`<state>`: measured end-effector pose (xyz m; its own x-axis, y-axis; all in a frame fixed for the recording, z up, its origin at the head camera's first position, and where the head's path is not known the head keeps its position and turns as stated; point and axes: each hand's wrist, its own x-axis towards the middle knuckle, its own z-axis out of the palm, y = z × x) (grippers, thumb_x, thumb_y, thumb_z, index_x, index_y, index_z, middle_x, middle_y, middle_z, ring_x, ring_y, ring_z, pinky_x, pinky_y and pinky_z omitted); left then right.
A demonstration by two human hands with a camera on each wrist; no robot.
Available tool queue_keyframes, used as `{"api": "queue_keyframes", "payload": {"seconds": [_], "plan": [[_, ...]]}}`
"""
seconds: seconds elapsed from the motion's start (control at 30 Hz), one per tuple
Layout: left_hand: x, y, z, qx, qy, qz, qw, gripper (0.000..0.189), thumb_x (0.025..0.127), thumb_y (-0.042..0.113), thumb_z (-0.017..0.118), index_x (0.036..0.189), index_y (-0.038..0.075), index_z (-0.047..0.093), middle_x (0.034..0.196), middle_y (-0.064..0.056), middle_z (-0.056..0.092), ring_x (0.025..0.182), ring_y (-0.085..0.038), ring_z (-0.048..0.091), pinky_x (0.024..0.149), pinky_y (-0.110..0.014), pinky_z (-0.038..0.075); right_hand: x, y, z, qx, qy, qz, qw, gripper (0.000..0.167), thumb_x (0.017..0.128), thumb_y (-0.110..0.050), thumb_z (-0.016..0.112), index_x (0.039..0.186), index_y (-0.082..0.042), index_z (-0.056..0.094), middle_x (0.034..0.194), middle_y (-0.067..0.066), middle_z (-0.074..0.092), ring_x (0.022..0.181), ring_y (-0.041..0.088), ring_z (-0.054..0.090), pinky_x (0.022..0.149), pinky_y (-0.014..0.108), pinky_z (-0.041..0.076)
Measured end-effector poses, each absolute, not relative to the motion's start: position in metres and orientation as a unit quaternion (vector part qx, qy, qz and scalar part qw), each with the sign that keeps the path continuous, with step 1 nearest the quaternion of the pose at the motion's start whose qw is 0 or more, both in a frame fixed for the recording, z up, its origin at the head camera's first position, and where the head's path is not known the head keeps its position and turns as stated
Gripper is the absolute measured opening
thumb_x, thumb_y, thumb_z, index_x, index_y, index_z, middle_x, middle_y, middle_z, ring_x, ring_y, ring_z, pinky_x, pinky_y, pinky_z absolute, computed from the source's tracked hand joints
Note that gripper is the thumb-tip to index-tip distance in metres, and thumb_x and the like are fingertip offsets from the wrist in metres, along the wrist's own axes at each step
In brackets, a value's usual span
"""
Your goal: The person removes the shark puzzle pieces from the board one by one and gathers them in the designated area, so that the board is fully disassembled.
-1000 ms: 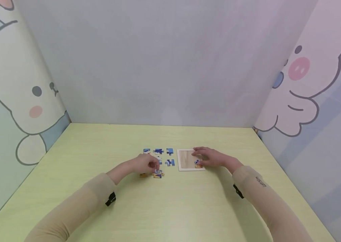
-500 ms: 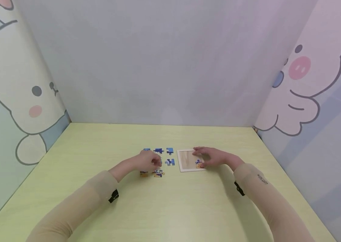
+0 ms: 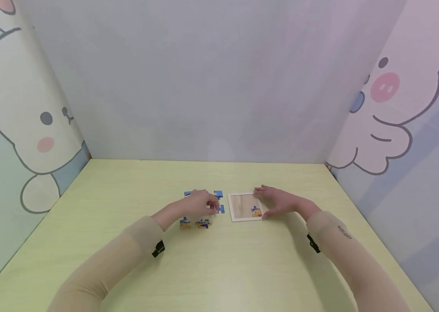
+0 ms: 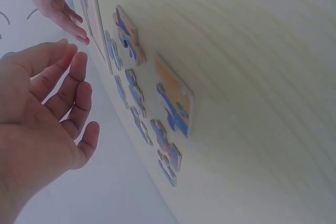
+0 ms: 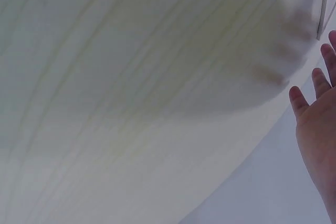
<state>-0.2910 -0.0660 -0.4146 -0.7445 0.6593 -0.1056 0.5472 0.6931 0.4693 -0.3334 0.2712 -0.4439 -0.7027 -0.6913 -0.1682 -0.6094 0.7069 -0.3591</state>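
Note:
Over the loose jigsaw pieces (image 3: 204,224) hovers my left hand (image 3: 198,204). Its fingers are loosely bent, thumb near the forefinger, and in the left wrist view I see nothing between them. Part of the piece group is hidden beneath it. A shallow wooden puzzle frame (image 3: 244,220) lies to the right, with one orange-and-blue jigsaw piece (image 3: 256,212) in its near right corner. My right hand (image 3: 279,202) is spread at the frame's right edge, fingertips and thumb close to the rim; whether they touch it I cannot tell.
The pale yellow table (image 3: 219,264) carries the pieces in loose rows. One corner piece (image 4: 176,98) lies nearest in the left wrist view. A grey wall (image 3: 204,86) stands behind, with cartoon-printed panels on both sides.
My left hand has moved right across the pieces, uncovering the lower left ones. My right hand has drawn back slightly to the right, off the inside of the frame, with its fingers spread wider.

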Motion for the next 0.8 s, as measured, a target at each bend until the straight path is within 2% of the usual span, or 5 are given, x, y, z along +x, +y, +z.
{"api": "queue_keyframes", "payload": {"seconds": [0.17, 0.23, 0.4, 0.53, 0.8], "plan": [[-0.298, -0.054, -0.411, 0.338, 0.909, 0.214, 0.119, 0.01, 0.091, 0.019, 0.062, 0.098, 0.016, 0.069, 0.08, 0.014, 0.061, 0.087, -0.012, 0.055, 0.093, -0.051, 0.029, -0.331, 0.277, -0.45, -0.336, 0.916, -0.159, 0.148, 0.091, 0.074, -0.059, 0.07, 0.145, -0.012, 0.036, 0.154, 0.008, 0.027, 0.143, 0.036, 0.015, 0.112, 0.055, 0.015], [-0.302, -0.049, -0.41, 0.34, 0.911, 0.207, 0.109, 0.012, 0.091, 0.02, 0.062, 0.1, 0.016, 0.069, 0.081, 0.015, 0.062, 0.092, -0.012, 0.056, 0.091, -0.049, 0.031, -0.329, 0.278, -0.451, -0.33, 0.918, -0.165, 0.147, 0.09, 0.075, -0.058, 0.07, 0.146, -0.014, 0.036, 0.154, 0.008, 0.027, 0.143, 0.035, 0.015, 0.111, 0.056, 0.015], [-0.308, -0.031, -0.409, 0.338, 0.912, 0.21, 0.093, 0.015, 0.091, 0.021, 0.062, 0.104, 0.016, 0.068, 0.083, 0.015, 0.063, 0.09, -0.014, 0.056, 0.086, -0.044, 0.032, -0.324, 0.278, -0.45, -0.322, 0.921, -0.168, 0.142, 0.089, 0.075, -0.056, 0.071, 0.145, -0.014, 0.037, 0.154, 0.008, 0.028, 0.143, 0.034, 0.017, 0.111, 0.056, 0.017], [-0.313, -0.016, -0.412, 0.335, 0.913, 0.216, 0.087, 0.018, 0.09, 0.022, 0.063, 0.107, 0.017, 0.067, 0.089, 0.012, 0.064, 0.095, -0.018, 0.053, 0.087, -0.045, 0.032, -0.322, 0.279, -0.45, -0.321, 0.923, -0.166, 0.133, 0.088, 0.075, -0.056, 0.071, 0.144, -0.013, 0.038, 0.153, 0.009, 0.029, 0.141, 0.036, 0.021, 0.109, 0.057, 0.02], [-0.316, 0.013, -0.421, 0.314, 0.913, 0.234, 0.116, 0.031, 0.088, 0.024, 0.067, 0.118, 0.02, 0.064, 0.108, 0.005, 0.063, 0.108, -0.019, 0.045, 0.094, -0.047, 0.029, -0.319, 0.28, -0.451, -0.309, 0.928, -0.164, 0.131, 0.088, 0.075, -0.059, 0.069, 0.144, -0.016, 0.039, 0.153, 0.007, 0.03, 0.141, 0.034, 0.024, 0.109, 0.056, 0.021]]}}
